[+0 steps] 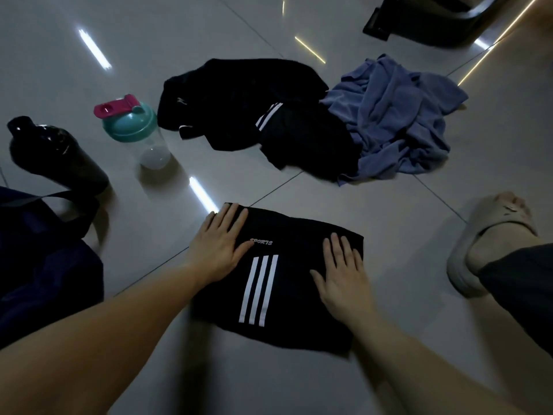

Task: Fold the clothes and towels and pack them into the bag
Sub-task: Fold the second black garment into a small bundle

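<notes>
A folded pair of black shorts (296, 283) with three white stripes and a "SPORTS" print lies flat on the tiled floor in front of me. My left hand (220, 245) presses flat on its left edge, fingers straight. My right hand (344, 275) lies flat on its right part. Farther back sits a heap of black clothes (239, 106) with a crumpled blue towel (398, 115) against its right side. A dark navy bag (39, 265) with a strap stands at the left edge.
A black bottle (57, 157) and a clear shaker with a teal lid and pink cap (134, 127) stand at the left. My foot in a beige slipper (490, 244) rests at the right. A black chair base (431, 19) is at the top right.
</notes>
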The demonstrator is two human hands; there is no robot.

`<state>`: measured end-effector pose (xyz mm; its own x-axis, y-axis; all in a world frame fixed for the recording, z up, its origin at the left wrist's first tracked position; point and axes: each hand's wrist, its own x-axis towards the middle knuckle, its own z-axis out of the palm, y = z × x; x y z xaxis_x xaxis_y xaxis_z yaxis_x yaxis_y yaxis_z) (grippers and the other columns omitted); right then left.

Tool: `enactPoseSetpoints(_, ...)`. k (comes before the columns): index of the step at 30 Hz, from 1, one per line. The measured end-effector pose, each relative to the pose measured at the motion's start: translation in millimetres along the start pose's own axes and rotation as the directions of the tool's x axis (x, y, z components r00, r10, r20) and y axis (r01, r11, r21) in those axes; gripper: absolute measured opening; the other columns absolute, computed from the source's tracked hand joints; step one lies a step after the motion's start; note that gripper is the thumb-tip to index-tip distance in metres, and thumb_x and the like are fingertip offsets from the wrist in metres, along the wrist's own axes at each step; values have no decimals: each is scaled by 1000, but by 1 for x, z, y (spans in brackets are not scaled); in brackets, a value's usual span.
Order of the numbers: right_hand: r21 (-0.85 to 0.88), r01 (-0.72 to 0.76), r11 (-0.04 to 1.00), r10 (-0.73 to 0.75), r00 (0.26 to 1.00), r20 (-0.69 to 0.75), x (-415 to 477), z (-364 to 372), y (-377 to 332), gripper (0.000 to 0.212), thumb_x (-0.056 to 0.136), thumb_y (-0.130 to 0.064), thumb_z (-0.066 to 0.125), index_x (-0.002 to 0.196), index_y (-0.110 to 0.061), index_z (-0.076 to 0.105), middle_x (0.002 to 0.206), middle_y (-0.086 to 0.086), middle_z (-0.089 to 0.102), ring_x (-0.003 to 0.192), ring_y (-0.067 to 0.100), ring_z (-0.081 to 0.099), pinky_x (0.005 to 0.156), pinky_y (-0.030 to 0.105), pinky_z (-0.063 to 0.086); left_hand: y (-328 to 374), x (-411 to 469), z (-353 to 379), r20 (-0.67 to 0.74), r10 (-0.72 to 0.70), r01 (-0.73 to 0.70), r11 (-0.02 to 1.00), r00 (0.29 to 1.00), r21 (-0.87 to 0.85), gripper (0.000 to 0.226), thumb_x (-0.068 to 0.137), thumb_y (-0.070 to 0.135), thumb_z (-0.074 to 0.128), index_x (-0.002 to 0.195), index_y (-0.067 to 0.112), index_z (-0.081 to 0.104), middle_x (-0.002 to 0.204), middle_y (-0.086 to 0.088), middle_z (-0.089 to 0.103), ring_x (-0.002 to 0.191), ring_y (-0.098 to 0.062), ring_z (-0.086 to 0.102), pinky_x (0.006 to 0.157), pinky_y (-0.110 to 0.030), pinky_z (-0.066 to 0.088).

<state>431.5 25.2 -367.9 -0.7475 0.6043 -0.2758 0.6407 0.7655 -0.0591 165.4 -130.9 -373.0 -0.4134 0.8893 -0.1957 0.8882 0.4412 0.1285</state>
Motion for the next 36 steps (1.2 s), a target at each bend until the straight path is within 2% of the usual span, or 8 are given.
enactPoseSetpoints(8,-14,-9,1000,10,1000,27,0,-5,0,81,99,-61,10,161,-9,8,168,11,3,156,28,0,126,44,6,-19,-7,-4,60,-180,179,984,982,21,92,95,75,3,162,12,2,170,-7,1,156,-22,-5,126,-47,-1)
enactPoseSetpoints(14,10,157,988,-155,982,-111,-6,-51,-39,72,103,-51,24,158,-5,18,167,15,7,155,29,7,125,48,10,12,-59,-27,-169,-493,442,856,853,-266,59,97,57,45,132,11,53,126,-13,54,118,-31,48,103,-46,37)
enactPoseSetpoints(18,-4,285,959,-285,959,13,-41,-36,-68,78,102,-58,22,160,-9,5,168,10,-4,155,27,-4,125,48,5,35,-83,-33,35,-655,622,697,755,-356,75,85,78,49,125,14,56,121,-9,57,112,-30,55,98,-47,45)
enactPoseSetpoints(21,-35,251,967,-235,939,253,-58,-16,-70,92,97,-69,26,160,-10,-8,167,12,-15,153,29,-16,125,51,-1,46,-90,-29,233,-655,689,627,719,-363,85,67,77,70,123,17,50,120,-8,58,113,-31,59,97,-49,49)
enactPoseSetpoints(24,-5,238,971,-227,933,279,-53,-28,-71,91,98,-68,28,160,-10,-3,167,11,-12,154,28,-12,125,50,2,53,-91,-27,353,-631,720,553,690,-419,78,66,55,85,119,18,41,117,-5,64,108,-32,64,95,-48,52)
enactPoseSetpoints(30,-47,354,934,-352,935,52,-63,-53,-76,49,104,-46,33,131,-11,53,139,11,49,127,31,45,106,45,38,46,-83,-39,509,-548,716,269,664,-644,32,77,19,83,103,9,66,102,-11,73,88,-27,70,83,-37,58)
enactPoseSetpoints(33,-23,342,939,-331,922,200,-71,-39,-73,61,101,-49,40,147,-9,38,151,12,38,136,32,36,111,48,35,47,-83,-58,572,-471,685,99,671,-722,19,80,6,73,99,3,69,98,-16,74,83,-29,72,73,-35,60)
enactPoseSetpoints(36,-6,344,939,-335,917,216,-72,-38,-72,71,99,-50,44,155,-10,26,159,11,28,144,33,27,116,49,30,57,-80,-74,489,-486,621,153,725,-769,18,77,6,71,95,6,70,91,-13,74,84,-28,72,72,-36,61)
